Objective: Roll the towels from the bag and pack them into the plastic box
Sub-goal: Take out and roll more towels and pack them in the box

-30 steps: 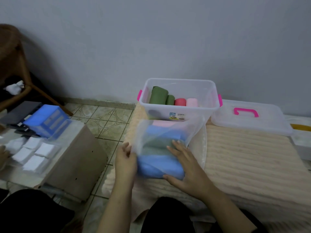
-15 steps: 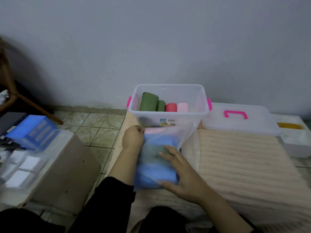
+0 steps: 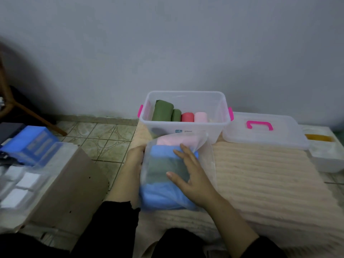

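Observation:
A clear plastic bag (image 3: pixel 206 157) lies on the beige ribbed mat in front of me, holding folded towels: blue (image 3: pixel 160 197), dark green and pink ones show through it. My left hand (image 3: pixel 135 159) grips the bag's left side near its opening. My right hand (image 3: pixel 189 175) lies flat on top of the bag, fingers spread, pressing on the towels. Behind the bag stands the clear plastic box (image 3: pixel 186 125) with pink latches. In it lie two green rolls (image 3: pixel 162 112), a red roll (image 3: pixel 187 117) and a pink roll (image 3: pixel 200 117).
The box's lid (image 3: pixel 264 135) with a pink handle lies to the right of the box. A white tray (image 3: pixel 323 155) sits at the far right. A cardboard box (image 3: pixel 70 187) with blue and white packs stands at my left on the tiled floor. The beige mat (image 3: pixel 270 183) stretches right.
My left hand moved from the bag's lower left up to its opening. My right hand slid further up over the bag. The view shifted to the right.

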